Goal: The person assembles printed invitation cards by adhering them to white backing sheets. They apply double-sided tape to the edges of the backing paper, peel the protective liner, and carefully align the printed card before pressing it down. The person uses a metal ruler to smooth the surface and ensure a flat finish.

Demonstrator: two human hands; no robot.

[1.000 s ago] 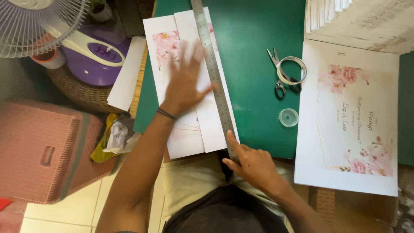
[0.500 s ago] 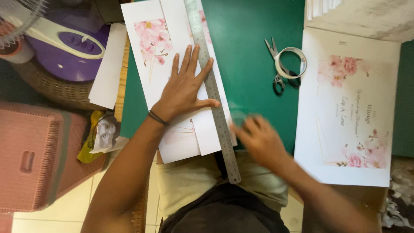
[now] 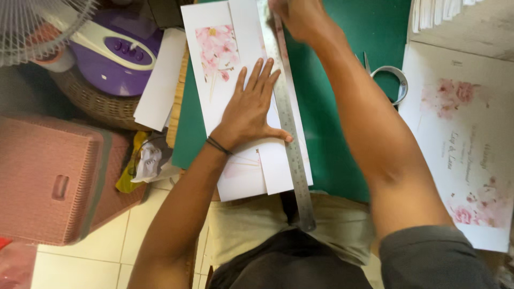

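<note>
My left hand lies flat with fingers spread on a white floral card, its thumb against a long metal ruler. The ruler runs from the top edge down past the green cutting mat toward my lap. My right hand is at the far end of the ruler, at the top of the view, fingers curled; whether it holds anything is hidden.
Scissors lie on the mat behind my right forearm. A large floral printed sheet sits at right under a paper stack. At left are a pink woven box, a purple appliance, a fan.
My right hand has gone from the near end of the ruler up to its far end. The left hand stays pressed on the card. The camera has moved closer.
</note>
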